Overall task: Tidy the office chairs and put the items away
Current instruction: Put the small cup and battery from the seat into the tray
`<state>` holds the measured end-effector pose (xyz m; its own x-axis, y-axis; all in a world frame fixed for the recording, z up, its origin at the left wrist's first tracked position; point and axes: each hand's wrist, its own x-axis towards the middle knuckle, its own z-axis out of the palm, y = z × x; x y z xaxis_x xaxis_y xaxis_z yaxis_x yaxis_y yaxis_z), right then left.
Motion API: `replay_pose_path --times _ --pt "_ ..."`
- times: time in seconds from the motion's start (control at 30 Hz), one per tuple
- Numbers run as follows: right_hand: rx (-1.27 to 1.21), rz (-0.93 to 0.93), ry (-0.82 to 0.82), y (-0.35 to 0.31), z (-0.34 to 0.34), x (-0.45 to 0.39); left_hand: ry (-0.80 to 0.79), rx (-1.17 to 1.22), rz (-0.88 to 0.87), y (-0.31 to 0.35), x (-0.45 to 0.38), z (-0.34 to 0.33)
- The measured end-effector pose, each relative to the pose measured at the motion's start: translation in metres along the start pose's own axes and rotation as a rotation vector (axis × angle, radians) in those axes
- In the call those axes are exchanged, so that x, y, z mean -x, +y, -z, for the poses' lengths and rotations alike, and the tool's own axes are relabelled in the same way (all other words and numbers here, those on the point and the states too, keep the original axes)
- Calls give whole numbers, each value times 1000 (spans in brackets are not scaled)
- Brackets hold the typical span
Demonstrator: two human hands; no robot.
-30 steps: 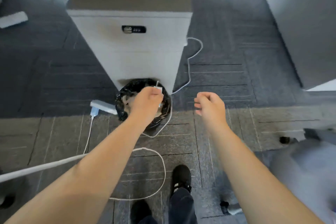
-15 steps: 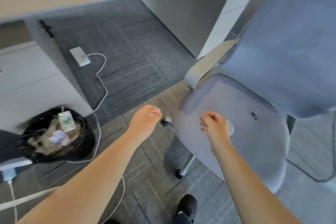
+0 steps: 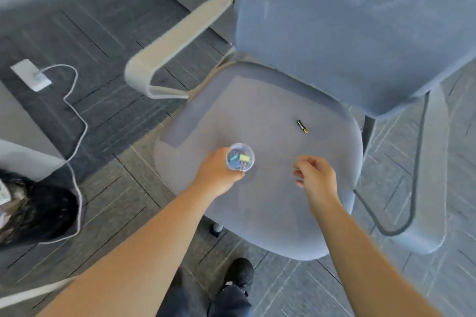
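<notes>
Already left hand [image 3: 219,171] gripped clear tub [image 3: 240,157] of binder clips on chair seat [image 3: 262,203]. Right hand [image 3: 315,177] hovered loosely curled, empty. Battery [image 3: 302,126] lay farther back on seat. Step: clearing seat; next likely lift tub, collect battery.

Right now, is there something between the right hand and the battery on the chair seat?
Nothing visible. The right hand is over bare seat, the battery beyond it; the clip container sits aside in the left hand.
</notes>
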<state>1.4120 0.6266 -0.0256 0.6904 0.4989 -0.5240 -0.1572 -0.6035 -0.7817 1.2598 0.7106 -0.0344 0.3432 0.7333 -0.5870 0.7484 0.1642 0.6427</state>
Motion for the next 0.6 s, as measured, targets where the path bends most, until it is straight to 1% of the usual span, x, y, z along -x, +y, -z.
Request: replay_pose_path --times 0.1,0.17,0.27,0.37,0.47,0.6 --pt "-8 -55 -13 20 3 -22 10 -73 -20 -7 -27 -28" --pt "-21 -85 -16 30 1 -32 -6 -171 -5 -12 -41 -42" --pt "-37 -123 -13 40 -1 -44 -23 -349 -3 -14 -58 -50" --pt "-65 -170 -5 42 -6 -57 -61 -461 -17 -14 -73 -50" --pt "-70 -185 -2 35 -15 -73 -102 -467 -38 -13 -90 -45" --pt "-19 -164 62 22 -20 -100 -80 -296 -79 2 -114 -32"
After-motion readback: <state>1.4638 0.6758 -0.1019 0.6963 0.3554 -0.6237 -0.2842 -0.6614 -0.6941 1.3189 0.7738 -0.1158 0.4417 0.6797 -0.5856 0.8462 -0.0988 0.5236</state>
